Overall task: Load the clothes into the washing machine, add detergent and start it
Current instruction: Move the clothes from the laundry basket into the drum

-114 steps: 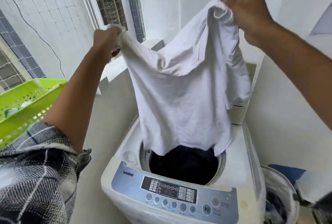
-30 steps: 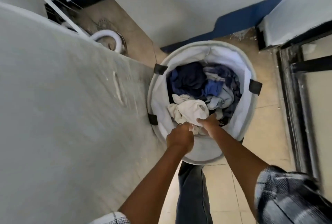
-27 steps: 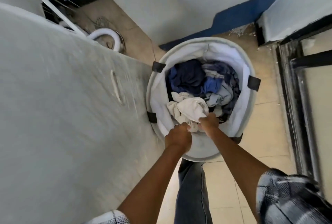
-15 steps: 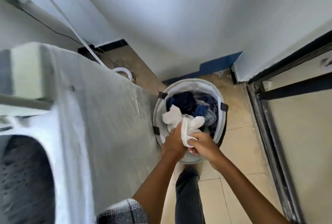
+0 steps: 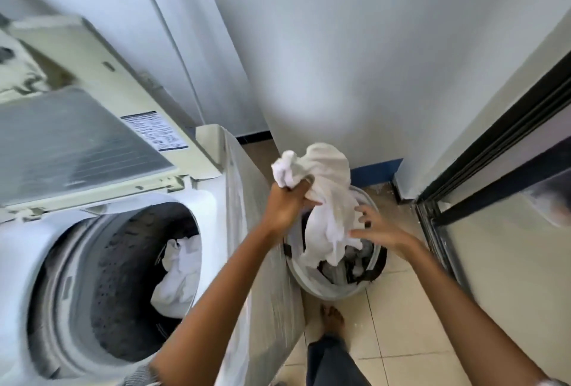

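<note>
Head camera, looking down: the left hand (image 5: 285, 204) is clenched tight around a bunched corner of a crumpled white cotton garment (image 5: 324, 200), holding it above the round grey-rimmed fabric laundry hamper (image 5: 312, 283) that stands on the beige tiled floor (image 5: 411, 330). The cloth hangs from the fist in a loose fold, its lower edge trailing down over the hamper's mouth, where darker and grey clothes (image 5: 355, 262) lie heaped inside. The right hand (image 5: 375, 228) is spread, fingers splayed wide, its fingertips at the hanging side of the white garment; whether they press the cloth or only brush it cannot be told. To the left stands the white top-loading washing machine (image 5: 247, 231), its cream lid (image 5: 92, 126) folded up and back, a printed label on the lid's corner. The perforated steel drum (image 5: 123, 277) is open, and a white piece of clothing (image 5: 179, 274) lies against its right-hand inner wall. The hamper sits just beside the machine's grey side panel, touching or nearly so. A bare foot (image 5: 332, 319) and a dark trouser leg (image 5: 332, 361) show on the tiles below the hamper. A white wall rises behind, and a black-framed sliding door (image 5: 494, 150) runs along the right.
</note>
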### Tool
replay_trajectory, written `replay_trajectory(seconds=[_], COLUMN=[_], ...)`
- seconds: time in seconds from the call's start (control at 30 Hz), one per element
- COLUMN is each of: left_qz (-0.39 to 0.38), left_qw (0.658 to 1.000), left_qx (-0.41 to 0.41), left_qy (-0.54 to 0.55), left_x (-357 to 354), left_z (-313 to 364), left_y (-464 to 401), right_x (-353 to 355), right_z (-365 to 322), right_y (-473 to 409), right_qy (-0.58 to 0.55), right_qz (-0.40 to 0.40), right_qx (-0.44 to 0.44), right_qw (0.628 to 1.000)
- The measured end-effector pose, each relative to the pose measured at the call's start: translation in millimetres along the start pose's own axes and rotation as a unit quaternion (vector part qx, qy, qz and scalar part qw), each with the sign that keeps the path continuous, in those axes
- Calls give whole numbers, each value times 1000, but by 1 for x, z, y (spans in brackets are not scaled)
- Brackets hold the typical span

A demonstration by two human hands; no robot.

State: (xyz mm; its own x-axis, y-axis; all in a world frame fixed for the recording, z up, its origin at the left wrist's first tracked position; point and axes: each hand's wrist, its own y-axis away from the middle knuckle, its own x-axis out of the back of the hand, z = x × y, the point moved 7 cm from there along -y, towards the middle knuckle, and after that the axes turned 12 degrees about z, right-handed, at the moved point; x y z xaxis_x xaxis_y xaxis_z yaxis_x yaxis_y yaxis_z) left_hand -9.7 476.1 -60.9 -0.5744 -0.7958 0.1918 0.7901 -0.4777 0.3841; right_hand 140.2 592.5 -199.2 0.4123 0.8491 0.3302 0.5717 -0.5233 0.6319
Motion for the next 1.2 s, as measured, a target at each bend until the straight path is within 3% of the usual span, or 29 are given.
replay_trajectory(seconds=[0.13, 0.3, 0.43, 0.57, 0.83, 0.97, 1.1, 1.2], left_qz=[19, 70, 134, 188, 298, 336, 322, 307], left_qw=[997, 984, 961, 933, 882, 866, 862, 847], left_qx=[-48, -101, -159, -206, -263, -292, -332, -394], left_qy=[55, 127, 179, 227, 252, 226, 209, 183], left_x=[35, 116, 203, 289, 456, 511, 544, 561], left_z=[59, 109, 134, 155, 175, 178, 183, 197], left_y=[18, 47, 79, 111, 173, 190, 198, 204], right_x=[-37, -17, 16, 30, -34, -66, -100, -135], right_z=[-10, -81, -161, -254, -402, -440, -462, -472], right_y=[10, 45, 96, 173, 324, 362, 377, 373], right_qy=[19, -71, -67, -71, -10, 24, 49, 139], right_qz=[41, 265, 252, 262, 208, 216, 245, 266], right_qx=[30, 164, 259, 393, 577, 608, 619, 583], right_qw=[999, 947, 930, 879, 790, 764, 745, 755])
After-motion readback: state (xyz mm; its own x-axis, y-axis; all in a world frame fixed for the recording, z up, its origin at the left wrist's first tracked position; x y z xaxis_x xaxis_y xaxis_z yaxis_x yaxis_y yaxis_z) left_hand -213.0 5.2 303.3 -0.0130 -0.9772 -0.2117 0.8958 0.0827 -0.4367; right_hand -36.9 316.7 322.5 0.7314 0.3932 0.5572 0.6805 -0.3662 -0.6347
